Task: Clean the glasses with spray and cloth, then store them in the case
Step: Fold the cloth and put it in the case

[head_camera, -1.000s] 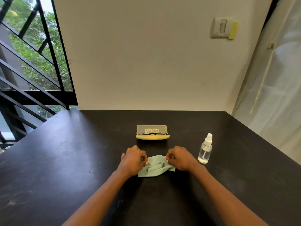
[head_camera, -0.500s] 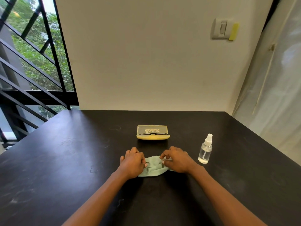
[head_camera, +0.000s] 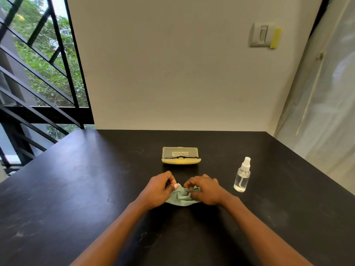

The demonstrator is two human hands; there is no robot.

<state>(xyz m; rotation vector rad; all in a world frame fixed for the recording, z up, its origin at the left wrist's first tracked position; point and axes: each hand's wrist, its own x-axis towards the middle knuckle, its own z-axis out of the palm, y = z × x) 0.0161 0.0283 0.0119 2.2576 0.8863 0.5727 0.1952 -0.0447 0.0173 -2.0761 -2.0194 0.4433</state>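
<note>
A pale green cloth (head_camera: 181,197) lies bunched on the black table (head_camera: 76,189) between my two hands. My left hand (head_camera: 156,190) pinches its left edge and my right hand (head_camera: 205,190) pinches its right side, the fingertips close together. Beyond them a yellow glasses case (head_camera: 180,155) stands open, with dark-framed glasses (head_camera: 181,157) resting in it. A small clear spray bottle (head_camera: 242,175) with a white nozzle stands upright to the right of my right hand, apart from it.
A cream wall rises behind the table's far edge. A black metal window grille is at the left, and a translucent curtain hangs at the right past the table's right edge.
My hands have come closer together, bunching the cloth between them. The case, glasses and spray bottle have not moved.
</note>
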